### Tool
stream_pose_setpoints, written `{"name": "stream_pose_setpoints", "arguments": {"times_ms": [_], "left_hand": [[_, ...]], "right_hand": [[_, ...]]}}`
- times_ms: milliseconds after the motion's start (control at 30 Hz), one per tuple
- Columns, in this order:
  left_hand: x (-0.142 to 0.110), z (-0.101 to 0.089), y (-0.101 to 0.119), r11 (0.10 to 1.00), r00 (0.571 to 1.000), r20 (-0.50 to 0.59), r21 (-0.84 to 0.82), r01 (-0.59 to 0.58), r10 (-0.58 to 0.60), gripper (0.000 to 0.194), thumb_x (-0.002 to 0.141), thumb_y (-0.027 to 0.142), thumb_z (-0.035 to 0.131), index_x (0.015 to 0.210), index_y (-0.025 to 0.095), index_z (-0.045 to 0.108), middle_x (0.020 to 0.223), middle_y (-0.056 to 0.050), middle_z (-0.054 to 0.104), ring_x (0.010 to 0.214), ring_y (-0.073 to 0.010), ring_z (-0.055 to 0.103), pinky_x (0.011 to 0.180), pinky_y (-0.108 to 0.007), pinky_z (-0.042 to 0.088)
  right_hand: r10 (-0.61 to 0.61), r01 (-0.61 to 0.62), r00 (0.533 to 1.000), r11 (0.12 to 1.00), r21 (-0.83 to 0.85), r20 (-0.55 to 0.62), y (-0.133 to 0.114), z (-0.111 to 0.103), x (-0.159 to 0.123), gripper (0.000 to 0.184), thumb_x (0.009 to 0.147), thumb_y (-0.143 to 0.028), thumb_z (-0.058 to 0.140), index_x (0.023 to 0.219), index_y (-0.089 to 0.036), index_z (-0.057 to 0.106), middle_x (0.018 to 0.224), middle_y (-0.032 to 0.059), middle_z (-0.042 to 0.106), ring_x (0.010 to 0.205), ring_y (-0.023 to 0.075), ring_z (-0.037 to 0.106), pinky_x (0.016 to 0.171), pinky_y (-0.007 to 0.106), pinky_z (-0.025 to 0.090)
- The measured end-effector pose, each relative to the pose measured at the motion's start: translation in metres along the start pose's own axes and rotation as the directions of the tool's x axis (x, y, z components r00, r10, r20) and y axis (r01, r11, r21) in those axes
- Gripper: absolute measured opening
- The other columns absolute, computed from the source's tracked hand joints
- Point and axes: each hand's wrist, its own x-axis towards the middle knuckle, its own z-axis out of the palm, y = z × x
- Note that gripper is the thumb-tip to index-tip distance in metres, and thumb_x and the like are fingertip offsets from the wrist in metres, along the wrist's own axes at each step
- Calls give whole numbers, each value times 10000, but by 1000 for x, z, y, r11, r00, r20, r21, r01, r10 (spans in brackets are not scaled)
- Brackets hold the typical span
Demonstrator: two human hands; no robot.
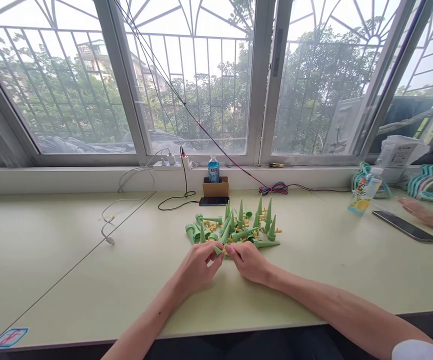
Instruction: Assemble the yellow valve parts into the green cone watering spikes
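Left hand (201, 262)'s got a green spike (218, 250) pinched in its fingertips, right hand (247, 260) closed in right beside it, can't tell on what. Just beyond both hands sits a pile of spikes (235, 225) with yellow bits (211, 227) mixed in.

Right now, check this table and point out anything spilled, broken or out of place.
Nothing looks spilled or broken. The green watering spikes are jumbled, some upright, others on their sides. At left, a white cable's loose plug lies on the table, connected to nothing.
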Motion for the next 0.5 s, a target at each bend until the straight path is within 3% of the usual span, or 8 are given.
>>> {"name": "stream_pose_setpoints", "arguments": {"times_ms": [500], "left_hand": [[2, 1, -2, 995, 992, -83, 32, -90, 92, 95, 883, 177, 540, 899, 172, 634, 606, 36, 522, 458, -75, 374, 472, -197, 328]], "right_hand": [[-11, 12, 1000, 996, 87, -11, -1, 0, 2, 511, 1037, -488, 248, 621, -199, 323, 552, -34, 346, 523, 107, 272, 537, 263, 217]]}}
